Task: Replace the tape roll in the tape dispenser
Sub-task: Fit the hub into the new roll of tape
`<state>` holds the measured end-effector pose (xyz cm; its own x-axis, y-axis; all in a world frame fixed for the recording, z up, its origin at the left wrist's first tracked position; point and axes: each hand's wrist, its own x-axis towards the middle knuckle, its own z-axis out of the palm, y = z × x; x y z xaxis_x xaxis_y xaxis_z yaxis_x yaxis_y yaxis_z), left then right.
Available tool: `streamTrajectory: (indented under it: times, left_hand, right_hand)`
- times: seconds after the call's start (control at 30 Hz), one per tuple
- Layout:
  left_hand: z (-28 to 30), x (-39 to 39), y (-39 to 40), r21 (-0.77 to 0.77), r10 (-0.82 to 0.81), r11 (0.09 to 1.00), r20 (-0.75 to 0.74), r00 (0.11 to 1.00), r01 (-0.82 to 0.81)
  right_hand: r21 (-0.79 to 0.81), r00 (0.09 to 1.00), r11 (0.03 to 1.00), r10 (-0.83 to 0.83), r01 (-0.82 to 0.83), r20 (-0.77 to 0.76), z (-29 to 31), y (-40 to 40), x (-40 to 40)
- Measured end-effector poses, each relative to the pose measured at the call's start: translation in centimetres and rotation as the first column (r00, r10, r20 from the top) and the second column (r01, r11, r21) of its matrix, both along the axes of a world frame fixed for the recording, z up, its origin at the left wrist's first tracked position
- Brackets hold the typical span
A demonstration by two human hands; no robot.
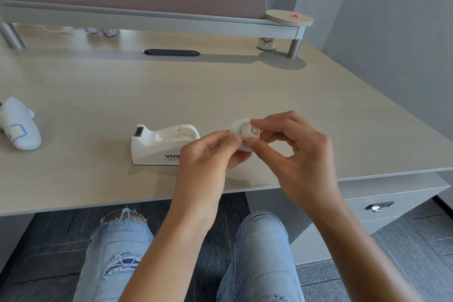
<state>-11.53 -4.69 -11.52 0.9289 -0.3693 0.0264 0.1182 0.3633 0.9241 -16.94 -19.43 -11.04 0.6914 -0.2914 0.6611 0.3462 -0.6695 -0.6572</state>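
A white tape dispenser (160,144) stands on the desk near its front edge, with its roll cradle empty and its cutter at the left end. Just right of it, above the desk, both hands hold a small white tape roll (238,128) with a white core hub (255,131) in its centre. My left hand (208,154) pinches the roll's rim from the left. My right hand (294,147) grips the hub between thumb and fingers. The lower part of the roll is hidden by my fingers.
A white plush toy (19,125) lies at the desk's left edge. A raised shelf (152,19) runs along the back, with a small jar (266,43) under its right end and a dark cable slot (171,52). A drawer unit (382,206) sits under the desk at right.
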Motion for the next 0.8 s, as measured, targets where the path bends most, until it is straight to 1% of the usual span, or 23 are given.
streamTrajectory:
  times: [0.13,0.2,0.3,0.37,0.5,0.6,0.7,0.73,0.8]
  left_hand:
    - [0.14,0.23,0.03,0.053,0.027,0.998,0.047,0.999,-0.029]
    - [0.20,0.06,-0.01,0.096,0.046,0.994,0.089,0.995,-0.055]
    - [0.17,-0.47,-0.12,0.163,0.060,0.983,0.166,0.984,-0.087]
    - [0.15,-0.60,-0.19,0.157,0.057,0.984,0.168,0.984,-0.084]
    - [0.31,-0.34,0.14,0.046,0.004,0.999,0.067,0.998,-0.007]
    - [0.32,-0.41,0.19,0.010,-0.024,1.000,0.030,0.999,0.024]
    - [0.36,-0.43,0.07,-0.022,-0.011,1.000,0.002,1.000,0.011]
    - [0.38,-0.41,0.08,-0.031,-0.004,0.999,-0.005,1.000,0.004]
    - [0.37,-0.34,0.24,-0.043,0.003,0.999,-0.006,1.000,-0.003]
  right_hand:
    - [-0.215,0.998,0.974,-0.062,0.066,0.022,0.36,0.34,-0.19]
    - [-0.276,0.996,0.957,-0.087,0.091,0.029,0.40,0.32,-0.15]
    - [-0.325,0.994,0.940,-0.105,0.107,0.026,0.42,0.30,-0.12]
    - [-0.311,0.995,0.946,-0.092,0.095,0.023,0.42,0.32,-0.24]
    - [-0.211,0.999,0.977,-0.032,0.034,0.016,0.76,0.21,-0.51]
    - [-0.204,1.000,0.979,-0.016,0.021,0.026,0.78,0.19,-0.55]
    - [-0.196,1.000,0.981,-0.001,0.005,0.021,0.67,0.32,-0.66]
    - [-0.158,1.000,0.987,0.019,-0.018,0.005,0.57,0.29,-0.70]
    - [-0.024,0.997,0.997,0.076,-0.077,-0.021,0.42,0.01,-0.72]
